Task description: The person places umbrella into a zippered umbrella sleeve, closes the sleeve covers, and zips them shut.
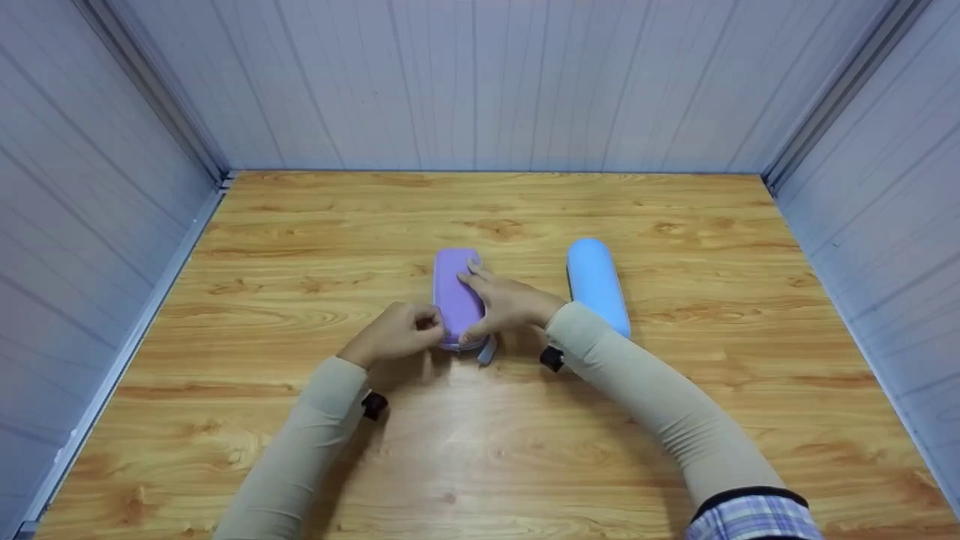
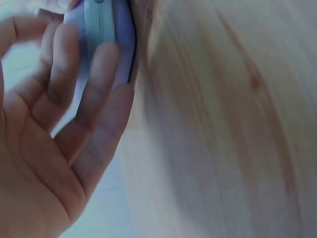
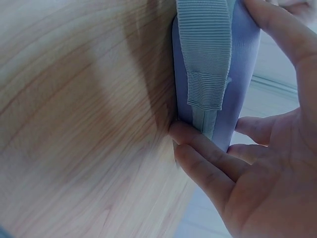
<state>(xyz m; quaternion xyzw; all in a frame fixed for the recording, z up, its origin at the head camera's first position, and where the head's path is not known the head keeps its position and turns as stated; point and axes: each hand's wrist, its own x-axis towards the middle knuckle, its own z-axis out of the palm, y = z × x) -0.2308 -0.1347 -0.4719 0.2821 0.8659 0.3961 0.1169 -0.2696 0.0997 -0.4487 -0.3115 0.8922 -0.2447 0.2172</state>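
Observation:
A purple zip-up case [image 1: 455, 281] lies lengthwise on the wooden table, its rounded near end towards me. My right hand [image 1: 514, 301] grips it from the right, thumb at the near end and fingers spread over the top and far side. At the near left corner is my left hand [image 1: 401, 331], thumb and forefinger pinched together at the edge. The left wrist view shows its other fingers [image 2: 101, 89] loosely bent beside the grey zipper [image 2: 100, 25]; what lies between the pinching fingertips is hidden. In the right wrist view a ribbed grey strap [image 3: 205, 49] hangs over the zipper.
To the right, a long blue case [image 1: 596, 281] with rounded ends lies on the table [image 1: 330, 247], partly behind my right wrist. Pale panelled walls [image 1: 480, 90] enclose the table at the back, left and right.

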